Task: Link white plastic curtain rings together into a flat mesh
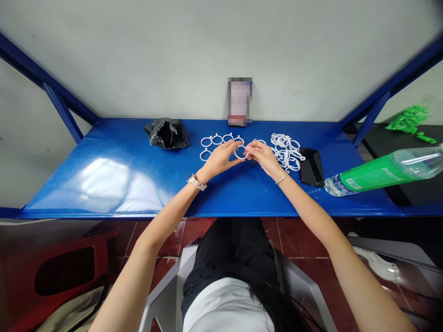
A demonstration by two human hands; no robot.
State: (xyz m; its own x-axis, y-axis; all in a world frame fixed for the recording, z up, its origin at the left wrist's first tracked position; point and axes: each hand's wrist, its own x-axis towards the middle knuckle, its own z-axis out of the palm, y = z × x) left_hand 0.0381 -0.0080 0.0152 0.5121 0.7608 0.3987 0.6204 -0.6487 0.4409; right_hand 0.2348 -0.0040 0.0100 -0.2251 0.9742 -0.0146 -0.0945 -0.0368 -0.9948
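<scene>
Head view: I see both hands meeting on one white ring over a glossy blue tabletop against a pale wall.

My left hand (221, 159) and right hand (263, 156) each pinch the white ring (240, 152) closed-fingered, just above the blue tabletop (114, 180) near its middle. A row of laid-out rings (217, 140) lies just behind the left hand; a loose ring pile (286, 150) sits beside the right. Further off: a crumpled dark bag (167, 133), a black pouch (311, 167), a green-labelled bottle (384, 171), blue frame struts (61, 109), red floor tiles (304, 240).
</scene>
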